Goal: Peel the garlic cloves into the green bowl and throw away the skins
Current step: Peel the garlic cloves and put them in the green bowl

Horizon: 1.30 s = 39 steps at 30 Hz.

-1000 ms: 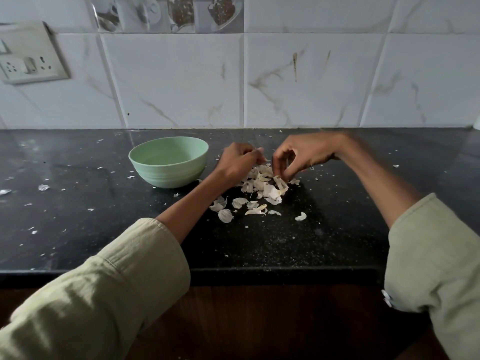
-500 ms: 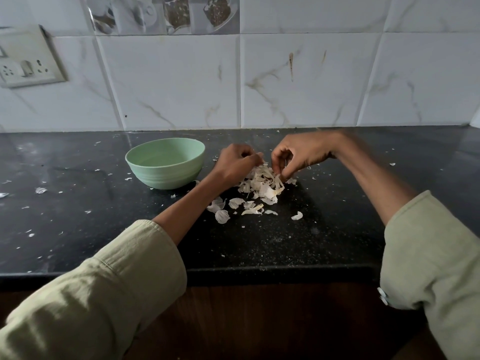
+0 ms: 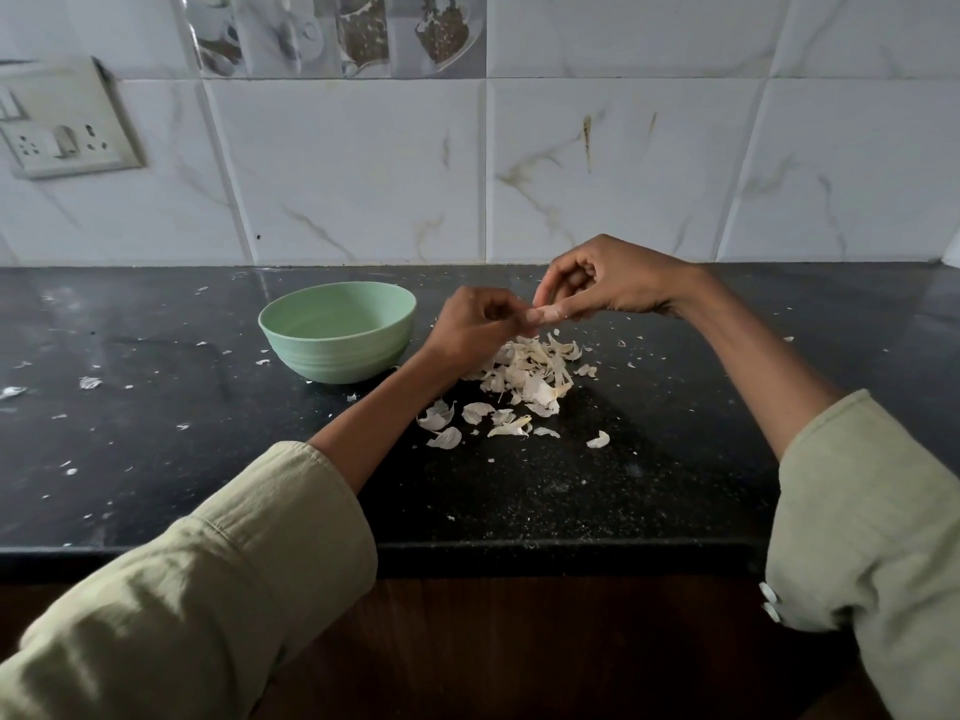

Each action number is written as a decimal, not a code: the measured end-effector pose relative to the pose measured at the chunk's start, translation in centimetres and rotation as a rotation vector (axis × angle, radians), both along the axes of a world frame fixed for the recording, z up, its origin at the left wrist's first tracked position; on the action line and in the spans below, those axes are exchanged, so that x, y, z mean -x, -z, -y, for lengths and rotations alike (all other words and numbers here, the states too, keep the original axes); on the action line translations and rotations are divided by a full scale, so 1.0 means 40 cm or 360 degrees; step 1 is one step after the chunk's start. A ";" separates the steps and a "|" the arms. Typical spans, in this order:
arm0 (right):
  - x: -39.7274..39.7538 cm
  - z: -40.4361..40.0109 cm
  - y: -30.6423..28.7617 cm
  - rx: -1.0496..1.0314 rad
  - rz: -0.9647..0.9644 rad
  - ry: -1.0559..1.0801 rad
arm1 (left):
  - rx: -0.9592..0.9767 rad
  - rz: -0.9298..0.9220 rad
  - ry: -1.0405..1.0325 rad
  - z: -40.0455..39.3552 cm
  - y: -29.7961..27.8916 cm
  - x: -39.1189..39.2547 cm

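Papery white skins [image 3: 524,379] lie heaped on the black table [image 3: 156,459], just right of the green bowl [image 3: 337,330]. I read the step as peeling — left hand [image 3: 475,330] and right hand [image 3: 608,283] both pinch one garlic clove [image 3: 543,315] between them, raised above the heap. Bowl contents I cannot make out. Next move, I judge: strip the last skin, then carry the clove left into the bowl.

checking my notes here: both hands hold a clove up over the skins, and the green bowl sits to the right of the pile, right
One thing is off: in the head view the bowl sits to the left of the skins, beside the left hand, not to the right. The rest holds: the left hand and the right hand both pinch a clove up over the pile.
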State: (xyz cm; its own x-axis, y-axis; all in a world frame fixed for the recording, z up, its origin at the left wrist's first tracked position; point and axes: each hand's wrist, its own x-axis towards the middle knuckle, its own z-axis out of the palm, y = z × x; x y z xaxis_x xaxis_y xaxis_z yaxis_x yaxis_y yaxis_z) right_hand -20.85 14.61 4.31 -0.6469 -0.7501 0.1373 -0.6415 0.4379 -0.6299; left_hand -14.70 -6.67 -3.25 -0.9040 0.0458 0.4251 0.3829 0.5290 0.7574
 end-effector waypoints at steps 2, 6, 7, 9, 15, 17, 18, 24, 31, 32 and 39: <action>-0.004 0.001 0.003 0.0039 0.0029 -0.0008 | -0.0046 -0.0008 -0.0024 0.004 0.003 0.006; -0.007 0.000 -0.001 0.0177 0.0067 -0.0058 | -0.0170 0.0026 -0.0003 0.007 0.011 0.017; -0.008 0.002 0.001 0.0191 0.0048 -0.0058 | -0.0185 0.0026 0.0019 0.007 0.012 0.018; -0.009 0.011 0.011 0.0200 -0.0012 -0.0042 | -0.0167 0.0028 0.0058 0.004 0.010 0.015; -0.002 0.025 0.030 0.0332 -0.0044 0.0062 | -0.0202 0.0037 0.0030 0.001 0.010 0.014; 0.001 0.024 0.030 0.0423 0.0051 0.0088 | -0.0216 0.0037 -0.0039 0.004 0.010 0.016; 0.007 0.021 0.031 0.0463 0.0080 0.0125 | -0.0211 0.0055 -0.0070 0.002 0.010 0.014; 0.055 -0.004 0.063 -0.0069 -0.0407 0.0476 | -0.0228 0.0107 -0.0193 0.000 0.010 0.019; 0.032 0.026 0.078 -0.0290 -0.0588 0.0504 | -0.0130 0.0137 -0.0255 0.001 0.008 0.018; 0.028 0.029 0.075 -0.0267 -0.0614 0.0505 | -0.0120 0.0135 -0.0259 0.001 0.008 0.017; -0.007 0.046 0.024 0.0345 -0.1178 0.0709 | -0.0100 0.0133 -0.0246 0.005 0.015 0.029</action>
